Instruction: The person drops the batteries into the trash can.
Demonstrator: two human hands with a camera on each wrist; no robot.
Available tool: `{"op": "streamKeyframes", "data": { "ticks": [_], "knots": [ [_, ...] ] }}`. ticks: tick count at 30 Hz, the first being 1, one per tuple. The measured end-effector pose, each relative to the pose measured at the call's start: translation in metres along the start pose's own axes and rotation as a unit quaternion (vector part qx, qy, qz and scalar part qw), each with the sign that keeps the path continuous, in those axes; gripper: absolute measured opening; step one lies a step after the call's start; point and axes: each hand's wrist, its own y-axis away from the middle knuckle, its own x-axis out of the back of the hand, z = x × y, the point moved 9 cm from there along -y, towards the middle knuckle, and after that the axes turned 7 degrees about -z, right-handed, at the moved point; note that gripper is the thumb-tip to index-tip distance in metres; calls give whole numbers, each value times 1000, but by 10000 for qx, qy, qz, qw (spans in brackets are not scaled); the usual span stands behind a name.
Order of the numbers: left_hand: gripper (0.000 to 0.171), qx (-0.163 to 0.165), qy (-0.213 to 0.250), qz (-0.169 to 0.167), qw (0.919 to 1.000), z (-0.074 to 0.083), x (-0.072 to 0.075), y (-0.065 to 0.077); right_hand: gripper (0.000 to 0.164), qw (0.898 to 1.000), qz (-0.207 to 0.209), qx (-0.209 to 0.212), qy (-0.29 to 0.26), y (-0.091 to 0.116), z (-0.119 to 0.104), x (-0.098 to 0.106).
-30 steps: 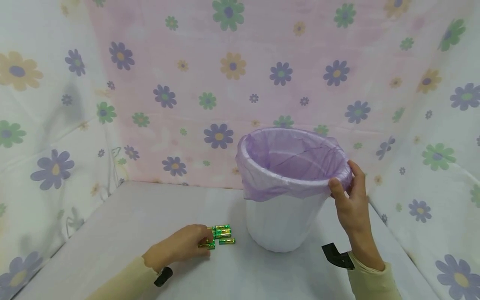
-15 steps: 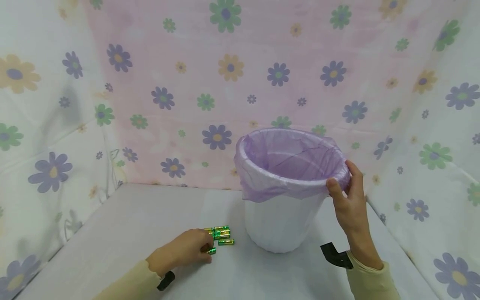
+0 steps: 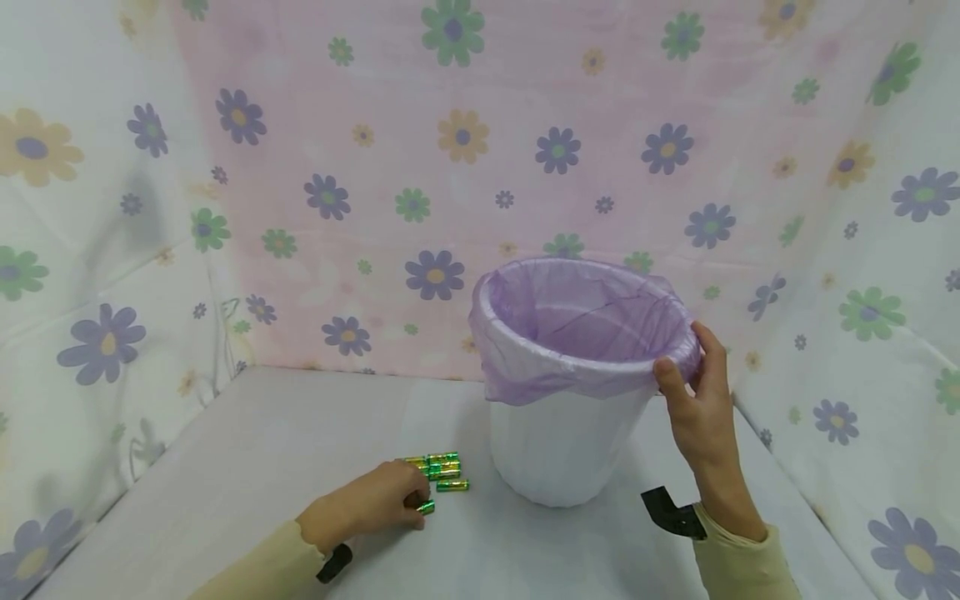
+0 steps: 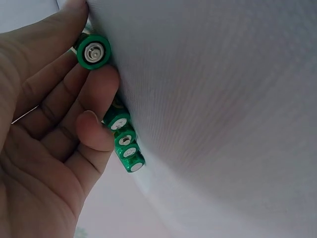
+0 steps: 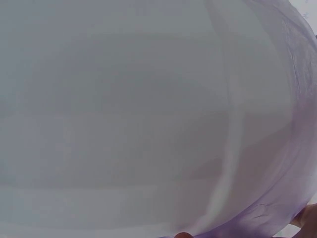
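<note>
My left hand (image 3: 367,502) is low over the white table, pinching a green and gold battery (image 4: 94,52) between thumb and fingers. Its metal end faces the left wrist camera. Just beyond the fingers lie several more batteries (image 3: 445,474) in a loose group, partly hidden by the hand. To their right stands a white trash bin (image 3: 562,454), its mouth lined with a purple plastic bag (image 3: 525,379) folded over the rim. My right hand (image 3: 702,417) grips the bin's right rim through the bag, thumb on the near side. Bin and bag fill the right wrist view.
The white tabletop (image 3: 300,433) runs back to a pink flowered cloth (image 3: 360,208). More flowered cloth hangs along the left and right sides. Each wrist carries a black strap (image 3: 675,512).
My left hand has shifted slightly toward me, drawing one battery away from the group. My right hand keeps its hold on the bin's rim.
</note>
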Motion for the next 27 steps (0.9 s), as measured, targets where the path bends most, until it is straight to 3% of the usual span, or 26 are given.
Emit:
{"op": "streamKeyframes", "data": {
  "ticks": [9,15,20,27],
  "knots": [
    [12,-3,187,-32,9998,-1,0,1,60,10000,15,47,-6,-1,0,0],
    [14,-87,205,73,9997,1,8,2,59,10000,53,42,18,0,0,1],
    [12,-203,7,333,9992,8,26,5,59,10000,-1,64,27,-1,0,-1],
    [18,-326,-397,596,9969,25,64,10,59,10000,29,67,-59,0,0,-1]
  ]
}}
